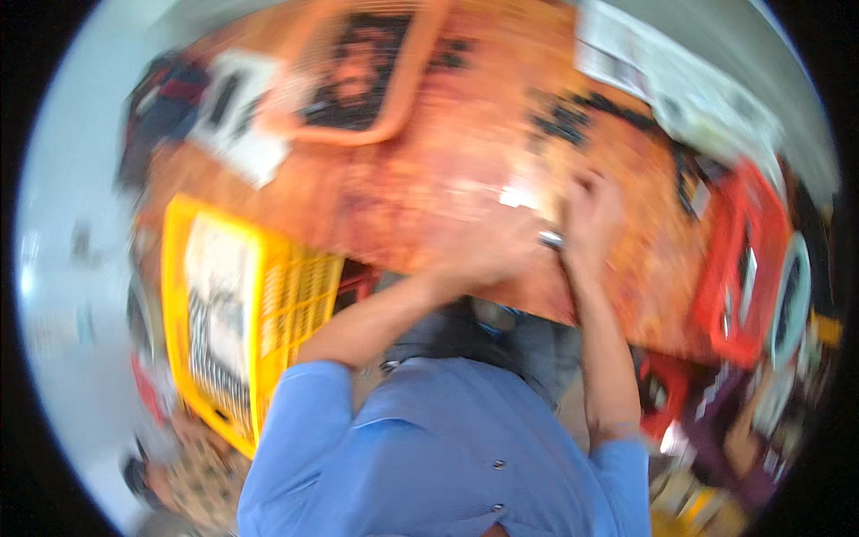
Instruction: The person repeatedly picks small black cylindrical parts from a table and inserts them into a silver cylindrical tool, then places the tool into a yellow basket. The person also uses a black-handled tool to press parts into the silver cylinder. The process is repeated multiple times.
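Note:
Motion blur smears both hands over the orange-brown tabletop (394, 192). My left hand (510, 240) reaches in over the near edge, its fingers too blurred to read. Beside it on the right is my right hand (591, 215), with fingers curled inward; whatever they hold is hidden. A small shiny metal piece (550, 239) shows between the two hands, its kind unclear. Just beyond my left hand lies a bright white patch (519, 196), perhaps a small part or a glare. Several small black pieces (559, 121) are scattered past my right hand.
An orange basket (362, 136) with dark pieces stands at the far left. A yellow crate (295, 286) is beside the table's left end. Red (729, 277) and pale green (789, 300) trays are at the right. White sheets (680, 80) lie far right. Other people sit at both lower sides.

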`<action>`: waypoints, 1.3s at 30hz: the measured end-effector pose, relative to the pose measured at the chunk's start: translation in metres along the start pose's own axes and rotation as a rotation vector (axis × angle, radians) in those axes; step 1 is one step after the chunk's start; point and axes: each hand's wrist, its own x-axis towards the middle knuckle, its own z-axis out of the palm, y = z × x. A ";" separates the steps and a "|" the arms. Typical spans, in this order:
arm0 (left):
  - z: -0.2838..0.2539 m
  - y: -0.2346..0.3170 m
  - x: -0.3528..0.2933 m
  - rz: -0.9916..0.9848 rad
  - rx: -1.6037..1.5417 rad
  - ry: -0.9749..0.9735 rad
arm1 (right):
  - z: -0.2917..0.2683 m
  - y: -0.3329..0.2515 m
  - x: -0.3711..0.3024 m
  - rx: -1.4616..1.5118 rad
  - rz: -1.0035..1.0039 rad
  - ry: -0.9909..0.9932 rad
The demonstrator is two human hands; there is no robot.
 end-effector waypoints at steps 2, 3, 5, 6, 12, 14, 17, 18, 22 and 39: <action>0.004 -0.001 -0.001 -0.095 -0.388 0.140 | -0.001 -0.003 -0.004 0.312 0.233 0.024; -0.001 0.008 -0.002 -0.178 -0.359 0.237 | 0.013 0.027 -0.008 0.447 0.203 0.135; 0.001 0.020 0.003 -0.444 -0.495 0.444 | 0.007 0.057 -0.006 0.362 0.186 0.052; -0.005 0.019 -0.006 -0.566 -0.754 0.480 | 0.004 0.054 -0.005 0.390 0.142 0.037; -0.091 0.011 -0.122 -0.915 -1.380 0.534 | 0.011 0.070 0.006 0.242 0.137 -0.061; -0.147 0.012 -0.176 -0.960 -1.314 0.652 | 0.016 0.073 0.003 0.272 0.117 -0.041; -0.212 0.001 -0.259 -1.142 -0.439 0.664 | 0.011 0.063 0.002 0.256 0.109 -0.054; -0.226 -0.004 -0.288 -1.239 -0.447 0.773 | 0.010 0.057 0.000 0.266 0.112 -0.064; -0.241 -0.049 -0.414 -1.267 0.316 0.662 | 0.007 0.053 -0.002 0.266 0.094 -0.069; -0.186 -0.093 -0.555 -1.700 0.831 0.257 | 0.009 0.054 -0.002 0.190 -0.003 -0.059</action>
